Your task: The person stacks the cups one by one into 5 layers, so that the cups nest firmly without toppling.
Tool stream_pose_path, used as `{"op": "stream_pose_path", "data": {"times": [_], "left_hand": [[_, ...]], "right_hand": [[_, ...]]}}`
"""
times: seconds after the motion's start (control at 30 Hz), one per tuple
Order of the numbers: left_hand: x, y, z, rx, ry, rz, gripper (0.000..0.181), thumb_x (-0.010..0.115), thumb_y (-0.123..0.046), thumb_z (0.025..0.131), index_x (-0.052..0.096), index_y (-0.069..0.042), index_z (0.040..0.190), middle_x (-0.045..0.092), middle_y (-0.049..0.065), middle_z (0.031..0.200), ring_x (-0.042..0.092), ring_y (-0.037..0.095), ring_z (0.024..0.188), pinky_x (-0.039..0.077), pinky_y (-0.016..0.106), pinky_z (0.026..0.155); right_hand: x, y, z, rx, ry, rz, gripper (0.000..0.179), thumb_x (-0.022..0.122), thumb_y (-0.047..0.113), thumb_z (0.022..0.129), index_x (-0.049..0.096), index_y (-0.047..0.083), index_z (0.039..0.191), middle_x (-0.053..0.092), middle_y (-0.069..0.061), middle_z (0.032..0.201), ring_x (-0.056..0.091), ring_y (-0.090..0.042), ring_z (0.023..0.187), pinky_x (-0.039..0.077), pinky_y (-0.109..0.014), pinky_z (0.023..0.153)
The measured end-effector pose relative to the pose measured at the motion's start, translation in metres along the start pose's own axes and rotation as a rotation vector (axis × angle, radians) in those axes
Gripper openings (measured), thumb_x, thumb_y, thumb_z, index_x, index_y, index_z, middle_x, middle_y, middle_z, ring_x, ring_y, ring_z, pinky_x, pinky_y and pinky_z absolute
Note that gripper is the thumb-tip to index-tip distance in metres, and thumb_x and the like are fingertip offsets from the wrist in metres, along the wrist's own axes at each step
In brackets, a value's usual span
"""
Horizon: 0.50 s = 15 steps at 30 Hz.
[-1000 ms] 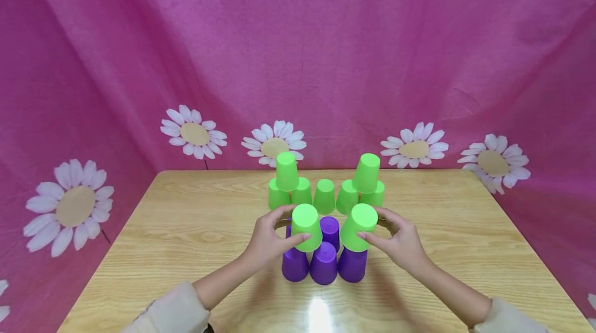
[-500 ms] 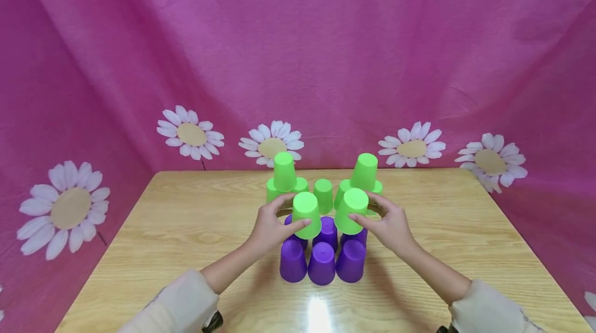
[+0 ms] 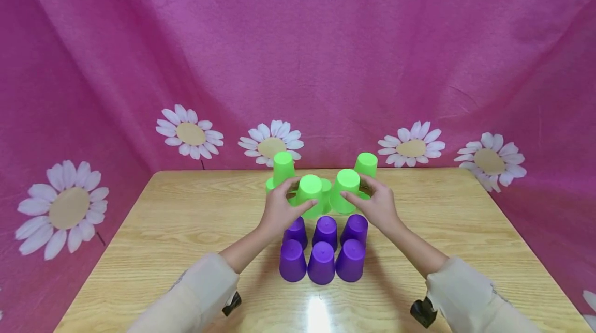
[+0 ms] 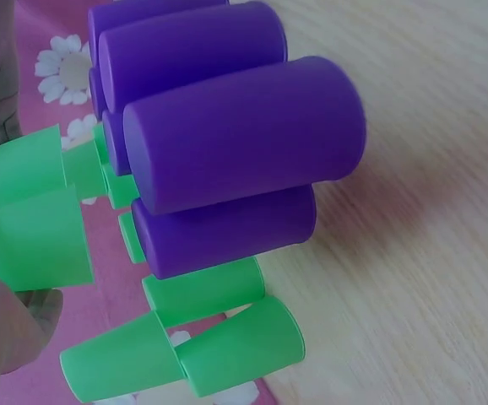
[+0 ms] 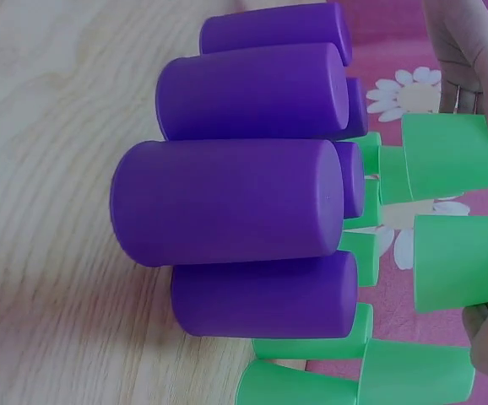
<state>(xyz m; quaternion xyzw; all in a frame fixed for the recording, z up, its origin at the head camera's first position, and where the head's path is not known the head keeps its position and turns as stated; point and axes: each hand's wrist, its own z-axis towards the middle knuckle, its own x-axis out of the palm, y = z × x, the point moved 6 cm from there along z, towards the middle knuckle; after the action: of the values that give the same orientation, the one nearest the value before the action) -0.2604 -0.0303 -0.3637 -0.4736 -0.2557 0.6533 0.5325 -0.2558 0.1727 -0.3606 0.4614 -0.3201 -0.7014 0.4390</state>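
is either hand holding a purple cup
No, the left hand holds a green cup and the right hand holds another green cup, while the purple cups stand on the table.

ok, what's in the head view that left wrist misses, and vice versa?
Head only: beige sleeves and black items near them.

Left wrist only: the left stack's green base cups down to their rims; the head view has them mostly hidden.

Both: left hand and right hand, each holding a green cup; purple cups, wooden table, daisy cloth.
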Motion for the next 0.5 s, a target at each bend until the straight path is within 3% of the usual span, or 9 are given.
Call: {"op": "stream_pose_path", "data": {"times": [0.13,0.33,0.5], "left_hand": [[0.001,0.005,0.009,-0.021,-0.042,0.006,0.050,0.078,-0.010,0.073,0.058,0.002,0.117,0.065,0.019,0.111,0.062,0.033,0.103,0.054,0.040,0.087],[0.004,0.011,0.019,-0.045,-0.089,0.030,0.050,0.077,-0.012,0.074,0.057,0.007,0.116,0.064,0.024,0.112,0.062,0.035,0.105,0.054,0.038,0.088],[0.009,0.013,0.025,-0.088,-0.106,0.053,0.052,0.076,-0.011,0.075,0.055,0.008,0.118,0.062,0.025,0.114,0.061,0.035,0.108,0.052,0.038,0.092]], "right_hand": [[0.003,-0.003,0.007,0.044,-0.019,-0.004,0.048,0.074,0.000,0.075,0.057,-0.009,0.118,0.063,-0.027,0.112,0.061,-0.036,0.102,0.051,-0.038,0.092],[0.005,-0.007,0.016,0.106,-0.055,-0.013,0.049,0.073,0.003,0.076,0.056,-0.008,0.120,0.062,-0.028,0.112,0.060,-0.037,0.105,0.049,-0.039,0.096],[0.009,-0.013,0.021,0.102,-0.070,-0.011,0.051,0.073,0.004,0.076,0.055,-0.008,0.122,0.061,-0.029,0.114,0.059,-0.038,0.106,0.049,-0.041,0.096]]}}
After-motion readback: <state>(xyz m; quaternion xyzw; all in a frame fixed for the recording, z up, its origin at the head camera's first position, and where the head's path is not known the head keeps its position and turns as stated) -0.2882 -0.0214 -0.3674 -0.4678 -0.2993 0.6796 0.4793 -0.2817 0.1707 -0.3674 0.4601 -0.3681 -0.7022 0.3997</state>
